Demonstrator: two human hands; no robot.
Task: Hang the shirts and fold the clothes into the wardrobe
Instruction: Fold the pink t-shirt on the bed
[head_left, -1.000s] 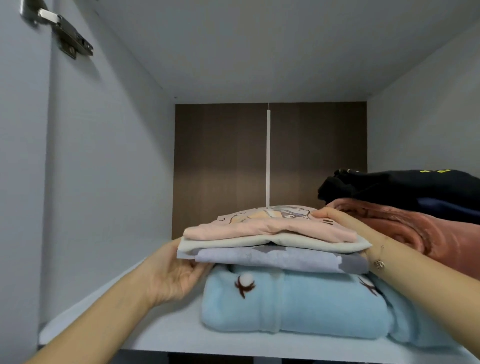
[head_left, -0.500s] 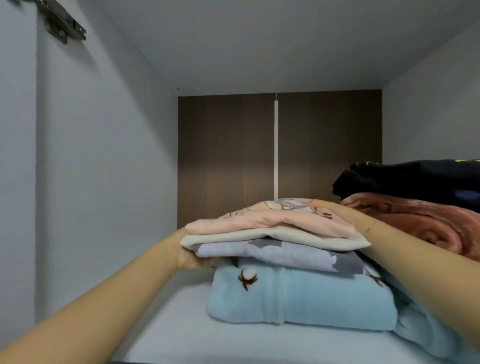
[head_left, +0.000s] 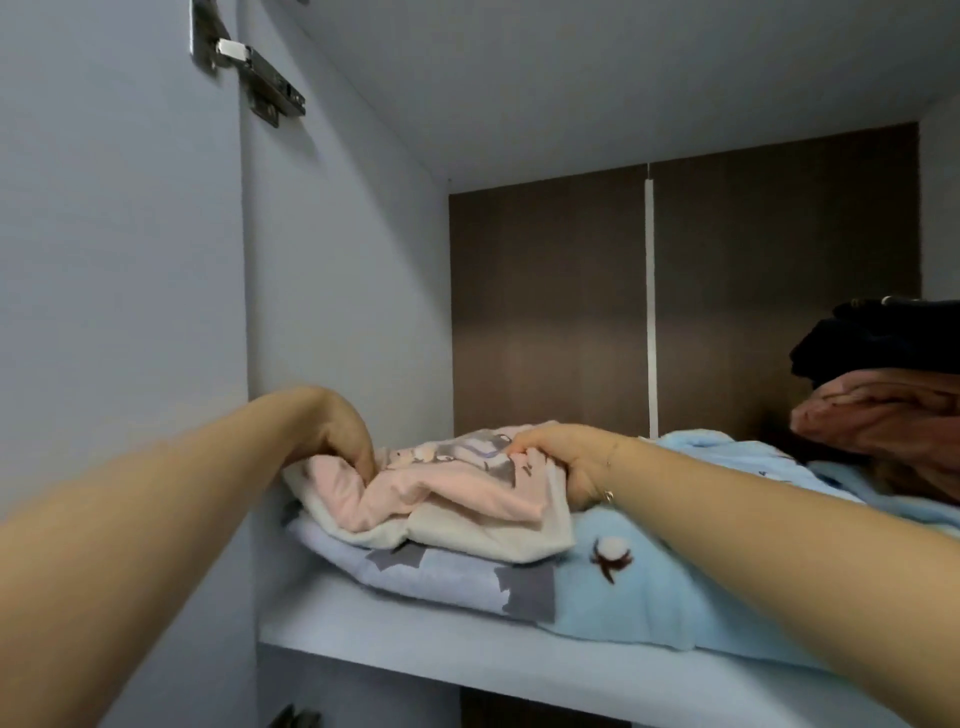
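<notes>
A folded pink printed garment (head_left: 457, 483) lies on a cream one (head_left: 493, 535), both on a lavender garment with grey patches (head_left: 441, 571) at the left of the wardrobe shelf (head_left: 467, 644). To the right lies a folded light blue fleece (head_left: 649, 582). My left hand (head_left: 343, 436) presses its fingers down into the pink garment's left end, which is rumpled. My right hand (head_left: 561, 462) rests on the pink garment's right end with fingers curled over its edge; a thin bracelet sits on that wrist.
A rust-pink blanket (head_left: 883, 421) with a black garment (head_left: 883, 338) on top is stacked at the right. The white side wall (head_left: 337, 260) stands close on the left, with a metal hinge (head_left: 254, 73) above. Brown back panel (head_left: 545, 312) behind.
The small stack has come off the top of the blue fleece and now lies to its left on the shelf. Both hands moved from under its ends onto the top. The view shifted left.
</notes>
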